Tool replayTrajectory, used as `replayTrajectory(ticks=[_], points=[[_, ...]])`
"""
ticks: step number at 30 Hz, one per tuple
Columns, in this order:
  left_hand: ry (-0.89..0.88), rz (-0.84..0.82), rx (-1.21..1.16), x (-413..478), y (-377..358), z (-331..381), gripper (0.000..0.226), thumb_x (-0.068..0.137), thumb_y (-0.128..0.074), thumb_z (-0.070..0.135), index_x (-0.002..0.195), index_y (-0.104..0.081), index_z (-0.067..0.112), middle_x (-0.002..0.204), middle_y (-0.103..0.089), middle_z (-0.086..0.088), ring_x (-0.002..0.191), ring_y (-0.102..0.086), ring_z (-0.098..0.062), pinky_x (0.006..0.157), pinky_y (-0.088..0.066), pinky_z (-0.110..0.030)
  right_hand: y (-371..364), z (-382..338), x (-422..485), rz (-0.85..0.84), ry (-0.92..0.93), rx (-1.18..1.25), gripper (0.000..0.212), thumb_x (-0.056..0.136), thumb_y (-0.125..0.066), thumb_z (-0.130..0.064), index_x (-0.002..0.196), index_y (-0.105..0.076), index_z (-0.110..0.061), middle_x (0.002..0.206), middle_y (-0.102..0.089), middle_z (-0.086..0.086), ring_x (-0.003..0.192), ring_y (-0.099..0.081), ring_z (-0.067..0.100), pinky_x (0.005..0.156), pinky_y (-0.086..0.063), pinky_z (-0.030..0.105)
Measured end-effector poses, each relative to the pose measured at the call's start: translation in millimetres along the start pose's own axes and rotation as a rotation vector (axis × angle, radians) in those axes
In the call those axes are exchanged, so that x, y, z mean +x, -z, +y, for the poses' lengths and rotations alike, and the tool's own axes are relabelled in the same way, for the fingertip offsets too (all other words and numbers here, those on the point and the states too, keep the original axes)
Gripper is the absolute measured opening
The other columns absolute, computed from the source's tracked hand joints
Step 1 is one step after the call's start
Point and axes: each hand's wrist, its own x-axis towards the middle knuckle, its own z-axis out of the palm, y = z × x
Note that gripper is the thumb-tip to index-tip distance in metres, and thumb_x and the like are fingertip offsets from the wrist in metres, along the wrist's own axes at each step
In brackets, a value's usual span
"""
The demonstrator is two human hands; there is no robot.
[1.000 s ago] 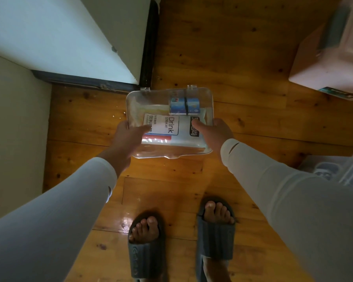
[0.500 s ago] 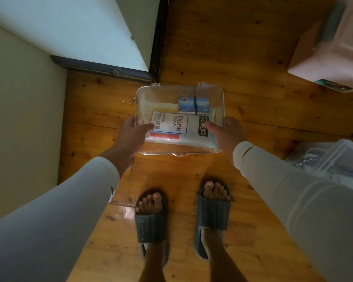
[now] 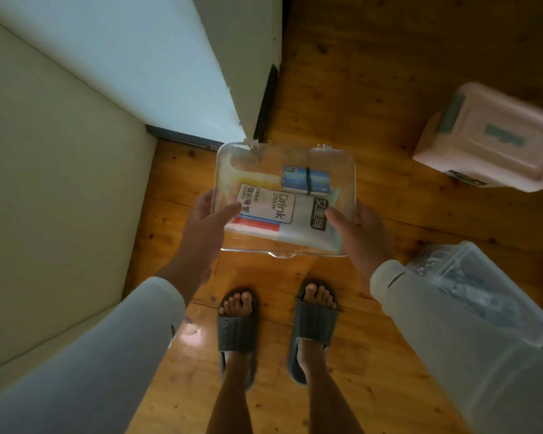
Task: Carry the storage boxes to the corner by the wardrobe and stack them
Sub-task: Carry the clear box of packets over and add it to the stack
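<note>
Thumbs pressed on the lid, the left grip (image 3: 206, 227) and the right grip (image 3: 362, 233), a person's two bare hands, clasp the short sides of a clear storage box (image 3: 264, 161). It is held level above the wooden floor (image 3: 358, 89), just ahead of a pair of dark slippers (image 3: 237, 324). The box hangs near the corner where the white wardrobe (image 3: 170, 73) meets the pale wall (image 3: 44, 183), and is not yet set down.

Its thin, stiff plastic looks light but smooth, so a two-sided hold with support underneath seems the safest. A packet marked "Drink Straw" (image 3: 264, 208) and a banded blue card bundle (image 3: 306, 180) lie loose inside and would likely slide if the box tilts.

Well apart to the right sit a pink lidded box (image 3: 496, 136) and, nearer the person, a second clear tub (image 3: 470, 286).

The fingers beneath the held box are hidden. Whether its lid is latched cannot be told. The pink box is blurred, and the second tub is partly cut off behind the right sleeve (image 3: 452, 339), its contents too murky to name. The packet's small print is unreadable.
</note>
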Motion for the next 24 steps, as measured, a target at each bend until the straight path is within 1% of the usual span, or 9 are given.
replayTrajectory(ticks=[2, 5, 7, 9, 11, 14, 18, 21, 24], points=[[-0.023, 0.001, -0.026, -17, 0, 12, 0.033, 0.094, -0.061, 0.020, 0.124, -0.050, 0.029, 0.119, -0.066, -0.006, 0.108, -0.066, -0.028, 0.092, -0.055, -0.047, 6, -12, -15, 0.000, 0.038, 0.009, 0.040, 0.086, -0.064, -0.042, 0.121, -0.053, -0.027, 0.099, -0.062, -0.017, 0.080, -0.059, -0.006, 0.049, -0.042, 0.003], [-0.053, 0.016, -0.079, -46, 0, 28, 0.030, 0.093, -0.061, 0.018, 0.118, -0.053, 0.032, 0.119, -0.066, -0.006, 0.107, -0.066, -0.029, 0.091, -0.054, -0.050, 17, -27, -37, -0.016, 0.071, 0.033, 0.044, 0.085, -0.063, -0.045, 0.125, -0.052, -0.030, 0.110, -0.063, -0.013, 0.095, -0.060, -0.001, 0.060, -0.048, 0.012], [-0.066, 0.039, -0.110, -66, 2, 38, 0.035, 0.092, -0.062, 0.017, 0.124, -0.053, 0.029, 0.120, -0.066, -0.007, 0.107, -0.067, -0.029, 0.089, -0.055, -0.050, 24, -39, -53, -0.033, 0.098, 0.053, 0.047, 0.085, -0.063, -0.047, 0.128, -0.051, -0.033, 0.116, -0.062, -0.013, 0.104, -0.059, 0.005, 0.070, -0.049, 0.018], [-0.078, 0.043, -0.124, -80, 5, 44, 0.043, 0.092, -0.063, 0.017, 0.132, -0.051, 0.024, 0.123, -0.065, -0.010, 0.109, -0.066, -0.031, 0.091, -0.054, -0.052, 29, -47, -65, -0.055, 0.129, 0.070, 0.048, 0.085, -0.063, -0.048, 0.128, -0.049, -0.035, 0.118, -0.060, -0.014, 0.106, -0.058, 0.005, 0.074, -0.050, 0.020], [-0.096, 0.043, -0.130, -93, 6, 49, 0.045, 0.092, -0.063, 0.016, 0.135, -0.051, 0.020, 0.124, -0.064, -0.012, 0.110, -0.065, -0.032, 0.092, -0.053, -0.054, 33, -54, -78, -0.074, 0.151, 0.088, 0.048, 0.086, -0.062, -0.048, 0.130, -0.047, -0.036, 0.118, -0.058, -0.016, 0.106, -0.056, 0.003, 0.070, -0.049, 0.016], [-0.119, 0.074, -0.147, -114, 7, 51, 0.043, 0.091, -0.064, 0.017, 0.133, -0.055, 0.021, 0.120, -0.067, -0.009, 0.107, -0.067, -0.029, 0.088, -0.056, -0.049, 39, -66, -96, -0.076, 0.180, 0.112, 0.047, 0.087, -0.060, -0.046, 0.131, -0.046, -0.038, 0.115, -0.058, -0.020, 0.103, -0.056, -0.001, 0.065, -0.048, 0.009], [-0.156, 0.063, -0.196, -140, 14, 49, 0.044, 0.090, -0.065, 0.018, 0.133, -0.056, 0.023, 0.119, -0.069, -0.007, 0.107, -0.068, -0.028, 0.084, -0.058, -0.048, 45, -80, -118, -0.094, 0.244, 0.132, 0.045, 0.090, -0.059, -0.040, 0.133, -0.045, -0.037, 0.119, -0.059, -0.013, 0.104, -0.058, 0.001, 0.073, -0.051, 0.017], [-0.199, 0.032, -0.248, -160, 21, 46, 0.046, 0.089, -0.066, 0.018, 0.133, -0.057, 0.024, 0.119, -0.070, -0.007, 0.106, -0.068, -0.029, 0.084, -0.057, -0.050, 47, -84, -137, -0.069, 0.275, 0.133, 0.049, 0.090, -0.058, -0.041, 0.136, -0.043, -0.033, 0.118, -0.056, -0.015, 0.099, -0.056, -0.007, 0.064, -0.046, 0.004], [-0.234, -0.002, -0.262, -183, 29, 44, 0.049, 0.086, -0.067, 0.022, 0.134, -0.056, 0.025, 0.120, -0.069, -0.007, 0.107, -0.068, -0.029, 0.086, -0.056, -0.052, 48, -87, -161, -0.066, 0.308, 0.126, 0.048, 0.090, -0.058, -0.040, 0.135, -0.044, -0.031, 0.115, -0.057, -0.017, 0.096, -0.057, -0.008, 0.066, -0.046, 0.004]])
